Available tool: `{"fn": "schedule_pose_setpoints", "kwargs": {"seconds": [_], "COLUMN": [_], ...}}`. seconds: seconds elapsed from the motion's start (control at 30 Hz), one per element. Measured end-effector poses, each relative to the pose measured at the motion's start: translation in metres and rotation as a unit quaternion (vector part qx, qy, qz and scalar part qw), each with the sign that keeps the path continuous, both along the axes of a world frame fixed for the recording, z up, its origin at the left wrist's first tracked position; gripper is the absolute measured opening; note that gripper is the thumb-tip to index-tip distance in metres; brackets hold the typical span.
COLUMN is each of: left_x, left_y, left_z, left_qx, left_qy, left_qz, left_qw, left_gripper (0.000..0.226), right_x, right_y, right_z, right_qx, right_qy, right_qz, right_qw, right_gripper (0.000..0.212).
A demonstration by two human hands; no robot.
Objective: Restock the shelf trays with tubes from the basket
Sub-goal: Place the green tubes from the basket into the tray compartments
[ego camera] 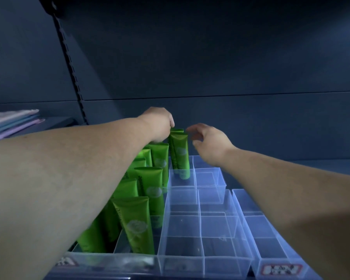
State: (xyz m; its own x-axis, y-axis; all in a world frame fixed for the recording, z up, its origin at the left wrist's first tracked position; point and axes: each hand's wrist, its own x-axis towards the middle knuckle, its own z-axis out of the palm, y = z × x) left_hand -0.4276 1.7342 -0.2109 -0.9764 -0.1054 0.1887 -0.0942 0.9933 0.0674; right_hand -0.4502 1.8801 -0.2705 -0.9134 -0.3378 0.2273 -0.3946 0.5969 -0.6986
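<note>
Clear plastic shelf trays (198, 201) with divided compartments sit on a dark shelf. Several green tubes (137, 221) stand upright in the left tray. Two more green tubes (180, 152) stand in a far compartment of the middle tray. My left hand (158, 123) reaches over the left tray and pinches the top edge of those far tubes. Just to their right, my right hand (208, 143) hovers with fingers spread and nothing in it. The basket is out of view.
The right tray (269, 231) carries a red and white label (282, 269) on its front. A stack of pastel flat packs (10, 122) lies on the shelf at far left. A slotted upright rail (69, 57) runs up the dark back wall.
</note>
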Motion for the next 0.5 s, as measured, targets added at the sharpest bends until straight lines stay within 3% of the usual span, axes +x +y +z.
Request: {"fn": "schedule_pose_setpoints", "kwargs": {"seconds": [0.33, 0.5], "left_x": [0.025, 0.051], "left_y": [0.003, 0.010], "left_z": [0.013, 0.011], "left_qx": [-0.025, -0.031], "left_qy": [0.014, 0.038], "left_qz": [-0.001, -0.022], "left_qw": [1.000, 0.999], "left_gripper": [0.034, 0.042], "right_x": [0.021, 0.053], "right_y": [0.017, 0.025], "right_z": [0.002, 0.009], "right_qx": [-0.005, 0.125], "right_qy": [-0.008, 0.005], "right_qz": [-0.035, -0.044], "right_qw": [0.999, 0.991], "right_gripper": [0.040, 0.055]}}
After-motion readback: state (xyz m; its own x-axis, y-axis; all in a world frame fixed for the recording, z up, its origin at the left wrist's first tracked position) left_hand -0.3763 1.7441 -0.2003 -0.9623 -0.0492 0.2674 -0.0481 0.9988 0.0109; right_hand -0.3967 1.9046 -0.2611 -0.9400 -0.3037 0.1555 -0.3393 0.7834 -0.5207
